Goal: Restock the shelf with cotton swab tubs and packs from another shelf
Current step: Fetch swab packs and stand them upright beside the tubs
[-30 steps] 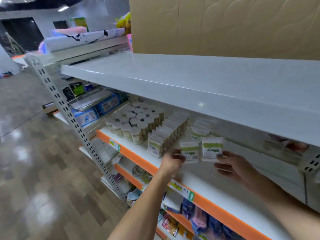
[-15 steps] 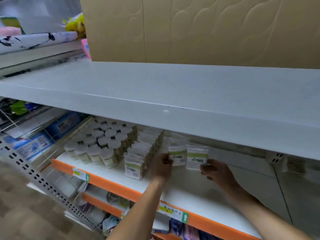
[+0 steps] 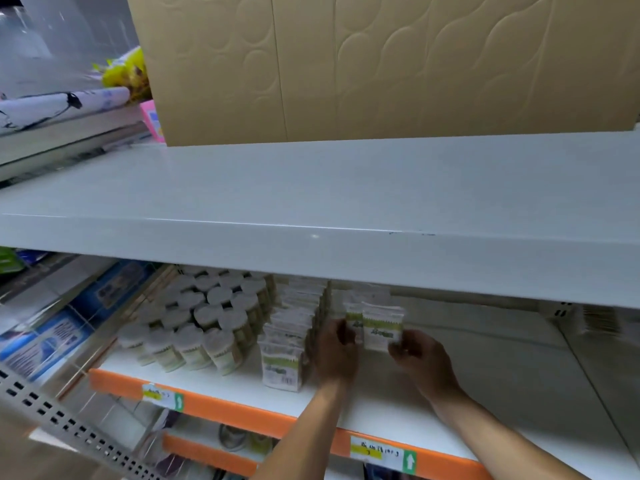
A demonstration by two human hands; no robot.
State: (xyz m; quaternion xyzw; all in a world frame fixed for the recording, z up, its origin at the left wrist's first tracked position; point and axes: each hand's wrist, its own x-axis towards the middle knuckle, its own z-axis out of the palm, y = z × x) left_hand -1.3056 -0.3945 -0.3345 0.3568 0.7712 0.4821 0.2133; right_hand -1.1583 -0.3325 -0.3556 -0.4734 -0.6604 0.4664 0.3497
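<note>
Two bare forearms are reaching up from the bottom of the frame over the orange shelf edge (image 3: 242, 415), which is carrying price labels (image 3: 382, 455). On the white shelf (image 3: 485, 393) at lower centre, the left hand (image 3: 334, 355) is curling its fingers round the left side of a cotton swab pack (image 3: 355, 318), while the right hand (image 3: 420, 355) is pinching the lower right corner of a second pack (image 3: 381, 327) that is standing upright just in front of the first, overlapping it. Immediately left of the left hand, a row of matching packs (image 3: 294, 327) is running back into the shelf, its front pack (image 3: 281, 370) standing nearest the edge. Further left, a cluster of white-lidded cotton swab tubs (image 3: 201, 323) is filling the shelf's left end. Blue packages (image 3: 52, 341) are showing at the lower left, blurred. Above, a grey upper shelf (image 3: 346, 192) is spanning the middle of the frame, and a tan embossed panel (image 3: 381, 64) is rising behind it across the top.
</note>
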